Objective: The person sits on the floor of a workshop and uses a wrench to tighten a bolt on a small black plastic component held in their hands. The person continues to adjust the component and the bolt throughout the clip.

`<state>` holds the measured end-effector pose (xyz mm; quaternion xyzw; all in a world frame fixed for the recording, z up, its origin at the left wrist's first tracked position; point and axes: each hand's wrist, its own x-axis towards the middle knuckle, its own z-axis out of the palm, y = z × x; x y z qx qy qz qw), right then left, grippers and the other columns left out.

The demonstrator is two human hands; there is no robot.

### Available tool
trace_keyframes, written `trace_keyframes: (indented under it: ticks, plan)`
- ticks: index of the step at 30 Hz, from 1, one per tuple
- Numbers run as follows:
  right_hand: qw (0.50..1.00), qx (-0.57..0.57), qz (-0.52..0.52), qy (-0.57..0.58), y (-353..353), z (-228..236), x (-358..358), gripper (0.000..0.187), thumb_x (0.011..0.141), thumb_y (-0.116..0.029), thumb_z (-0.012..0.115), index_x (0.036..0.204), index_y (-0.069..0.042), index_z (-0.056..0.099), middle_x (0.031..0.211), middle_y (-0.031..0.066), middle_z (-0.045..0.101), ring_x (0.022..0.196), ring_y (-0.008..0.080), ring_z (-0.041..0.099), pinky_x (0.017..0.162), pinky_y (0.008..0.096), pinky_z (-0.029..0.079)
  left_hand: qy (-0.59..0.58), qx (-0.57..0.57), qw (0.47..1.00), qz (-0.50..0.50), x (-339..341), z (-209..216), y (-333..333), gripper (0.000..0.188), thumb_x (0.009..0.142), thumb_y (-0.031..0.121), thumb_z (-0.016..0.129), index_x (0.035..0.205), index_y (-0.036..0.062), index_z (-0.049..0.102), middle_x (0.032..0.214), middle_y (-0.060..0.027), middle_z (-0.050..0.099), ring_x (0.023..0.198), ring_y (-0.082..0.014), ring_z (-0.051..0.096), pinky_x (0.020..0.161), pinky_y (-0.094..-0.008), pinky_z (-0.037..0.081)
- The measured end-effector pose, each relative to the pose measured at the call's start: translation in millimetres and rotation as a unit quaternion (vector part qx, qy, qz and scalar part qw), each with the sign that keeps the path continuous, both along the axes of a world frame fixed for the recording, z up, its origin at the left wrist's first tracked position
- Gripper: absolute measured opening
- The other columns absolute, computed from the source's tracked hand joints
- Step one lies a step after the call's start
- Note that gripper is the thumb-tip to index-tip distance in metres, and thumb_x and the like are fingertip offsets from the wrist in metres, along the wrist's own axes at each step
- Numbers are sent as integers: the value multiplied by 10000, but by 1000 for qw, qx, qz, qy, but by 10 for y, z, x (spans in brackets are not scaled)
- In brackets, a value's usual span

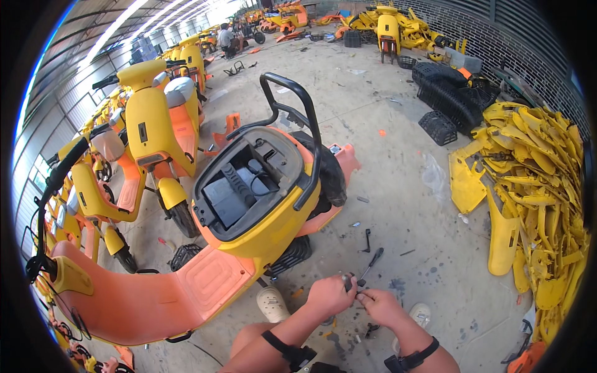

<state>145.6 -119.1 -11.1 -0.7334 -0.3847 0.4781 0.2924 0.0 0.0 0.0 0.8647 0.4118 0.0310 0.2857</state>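
Between both hands (pixel 354 297), small dark screwdriver (pixel 369 266) w/ black handle.

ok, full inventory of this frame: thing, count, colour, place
scooter: one, yellow and orange, seat off, centre
parked scooters: a row, yellow and orange, left
body panels: a heap, yellow, right
baskets: a stack, black, upper right
screwdriver: one, black, floor by hands
seated person: one, far back
left hand: pinching a small dark part
right hand: fingers meeting the left hand's, nothing seen in it
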Motion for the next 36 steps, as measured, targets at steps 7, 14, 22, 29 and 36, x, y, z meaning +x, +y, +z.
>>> trace_keyframes:
  ticks: [7, 14, 22, 29, 36]
  plan:
    - [975, -92, -18, 202, 18, -142, 174, 310, 1057, -273, 574, 1008, -5, 721, 784, 36, 638, 682, 153, 578, 648, 349, 488, -162, 123, 978, -53, -31, 62, -4, 244, 974, 264, 595, 808, 87, 623, 744, -126, 655, 684, -377, 660, 621, -480, 548]
    - [969, 73, 41, -234, -38, -34, -27, 152, 913, -172, 642, 862, -42, 704, 848, 187, 700, 813, 401, 688, 722, 519, 529, -81, 58, 995, -18, 23, -63, -76, 333, 1015, 332, 532, 840, 74, 649, 744, -157, 684, 707, -399, 679, 637, -497, 555]
    - [918, 179, 53, -350, -61, -15, -77, 27, 769, -87, 691, 793, -78, 699, 792, 130, 695, 743, 367, 687, 683, 489, 546, 13, -53, 998, 21, 31, -160, -63, 435, 1038, 417, 459, 959, 70, 709, 774, -236, 705, 761, -462, 688, 724, -558, 560]
    - [878, 232, 87, -411, -117, -77, -94, 90, 718, -92, 684, 804, -97, 656, 788, 83, 643, 787, 305, 667, 704, 439, 513, 50, -145, 987, 47, 32, 32, -48, 647, 1032, 500, 398, 862, -29, 730, 879, -264, 728, 882, -488, 697, 859, -535, 552]
    - [800, 297, 149, -499, -128, 96, -107, 98, 732, -122, 634, 826, -96, 624, 793, 45, 575, 783, 252, 601, 724, 381, 470, 90, -290, 950, 70, 8, 70, 70, 676, 1029, 507, 376, 948, -58, 739, 993, -294, 729, 1026, -455, 699, 955, -494, 522]
